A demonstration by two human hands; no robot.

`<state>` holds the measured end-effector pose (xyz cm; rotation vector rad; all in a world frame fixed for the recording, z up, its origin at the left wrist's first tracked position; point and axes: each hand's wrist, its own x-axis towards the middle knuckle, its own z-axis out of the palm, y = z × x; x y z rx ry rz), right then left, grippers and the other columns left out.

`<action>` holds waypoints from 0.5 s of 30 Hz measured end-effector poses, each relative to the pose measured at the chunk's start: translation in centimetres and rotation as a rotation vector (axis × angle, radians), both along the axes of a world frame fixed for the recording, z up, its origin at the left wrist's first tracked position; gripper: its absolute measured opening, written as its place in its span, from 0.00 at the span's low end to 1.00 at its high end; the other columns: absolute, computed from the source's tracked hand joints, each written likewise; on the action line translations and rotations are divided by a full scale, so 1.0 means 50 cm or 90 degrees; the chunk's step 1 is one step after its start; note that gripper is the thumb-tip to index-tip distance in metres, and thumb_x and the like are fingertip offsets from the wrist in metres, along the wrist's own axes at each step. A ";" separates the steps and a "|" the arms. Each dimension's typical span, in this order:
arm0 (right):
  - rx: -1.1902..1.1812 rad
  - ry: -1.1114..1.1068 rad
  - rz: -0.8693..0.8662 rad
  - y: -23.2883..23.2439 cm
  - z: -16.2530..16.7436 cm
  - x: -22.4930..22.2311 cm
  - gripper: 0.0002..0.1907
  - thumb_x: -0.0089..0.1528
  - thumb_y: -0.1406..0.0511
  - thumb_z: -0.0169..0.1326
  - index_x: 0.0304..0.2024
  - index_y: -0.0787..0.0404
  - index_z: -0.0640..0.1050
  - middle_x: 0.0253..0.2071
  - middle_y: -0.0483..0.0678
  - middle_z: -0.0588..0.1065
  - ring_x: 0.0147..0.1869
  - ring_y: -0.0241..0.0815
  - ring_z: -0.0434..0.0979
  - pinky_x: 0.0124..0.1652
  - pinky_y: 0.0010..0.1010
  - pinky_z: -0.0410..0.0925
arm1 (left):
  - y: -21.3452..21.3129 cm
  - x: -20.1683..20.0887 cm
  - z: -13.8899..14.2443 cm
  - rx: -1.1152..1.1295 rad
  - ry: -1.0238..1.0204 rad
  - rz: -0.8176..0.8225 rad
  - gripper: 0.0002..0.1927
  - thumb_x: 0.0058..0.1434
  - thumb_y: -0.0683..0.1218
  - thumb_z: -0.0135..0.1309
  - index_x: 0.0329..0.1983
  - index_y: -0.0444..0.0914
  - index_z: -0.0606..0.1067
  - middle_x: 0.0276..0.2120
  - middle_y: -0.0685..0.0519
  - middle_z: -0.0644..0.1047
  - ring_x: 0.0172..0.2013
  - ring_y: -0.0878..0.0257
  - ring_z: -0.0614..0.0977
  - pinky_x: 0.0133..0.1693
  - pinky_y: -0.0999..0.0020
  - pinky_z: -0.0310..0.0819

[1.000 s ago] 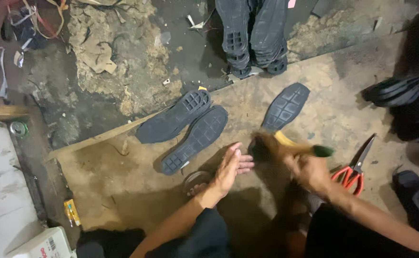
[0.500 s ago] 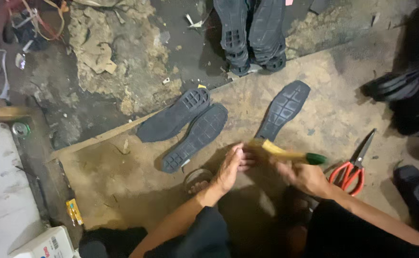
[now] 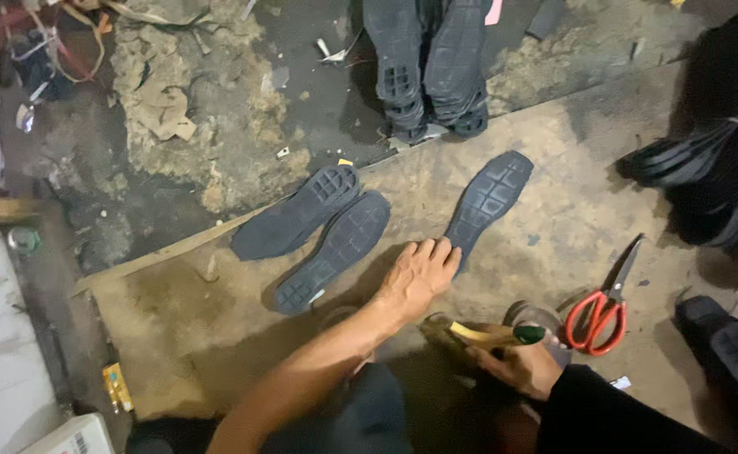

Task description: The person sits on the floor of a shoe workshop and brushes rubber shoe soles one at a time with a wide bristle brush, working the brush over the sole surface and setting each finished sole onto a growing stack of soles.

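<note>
My left hand (image 3: 417, 276) reaches forward over a brown board (image 3: 554, 151), palm down, fingers touching the near end of a dark rubber shoe sole (image 3: 486, 200). Two more dark soles (image 3: 318, 227) lie side by side to the left of it. My right hand (image 3: 520, 363) is low near my body, closed around a brush (image 3: 491, 335) with a green handle and yellowish bristles. A small round tin (image 3: 535, 315) sits just beyond that hand.
Red-handled scissors (image 3: 604, 304) lie on the board right of my right hand. A stack of dark soles (image 3: 705, 160) stands at the far right. A dark pair of shoes (image 3: 428, 67) rests beyond the board. Rubble and scraps (image 3: 184, 109) cover the floor upper left.
My left hand has stretched forward onto the sole on the right. My right hand has drawn the brush back and down toward my body.
</note>
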<state>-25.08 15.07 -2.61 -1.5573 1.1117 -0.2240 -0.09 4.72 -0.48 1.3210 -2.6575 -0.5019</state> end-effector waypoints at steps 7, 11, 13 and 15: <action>0.075 0.073 0.033 -0.011 0.031 0.002 0.16 0.61 0.60 0.60 0.50 0.57 0.81 0.39 0.50 0.84 0.39 0.44 0.83 0.39 0.35 0.73 | -0.069 -0.021 0.225 0.219 0.552 0.169 0.19 0.71 0.40 0.50 0.64 0.33 0.72 0.41 0.43 0.82 0.35 0.53 0.86 0.35 0.62 0.82; 0.021 0.019 0.016 -0.027 0.045 0.007 0.17 0.59 0.62 0.59 0.51 0.59 0.80 0.39 0.52 0.83 0.40 0.46 0.84 0.39 0.36 0.74 | -0.081 0.024 0.368 0.475 0.786 0.138 0.18 0.79 0.41 0.44 0.68 0.31 0.69 0.50 0.44 0.81 0.45 0.59 0.88 0.45 0.69 0.87; 0.033 0.022 0.014 -0.032 0.047 0.008 0.16 0.59 0.62 0.59 0.49 0.59 0.80 0.39 0.51 0.83 0.41 0.45 0.84 0.39 0.36 0.74 | -0.072 0.033 0.380 0.529 0.791 0.180 0.18 0.77 0.41 0.43 0.68 0.30 0.69 0.48 0.44 0.82 0.45 0.58 0.88 0.45 0.69 0.87; 0.048 0.039 0.014 -0.032 0.045 0.008 0.16 0.60 0.61 0.59 0.49 0.58 0.80 0.39 0.51 0.83 0.41 0.45 0.84 0.39 0.36 0.74 | -0.050 0.033 0.344 0.567 0.799 0.238 0.18 0.76 0.41 0.43 0.67 0.31 0.69 0.46 0.45 0.82 0.44 0.59 0.88 0.43 0.70 0.87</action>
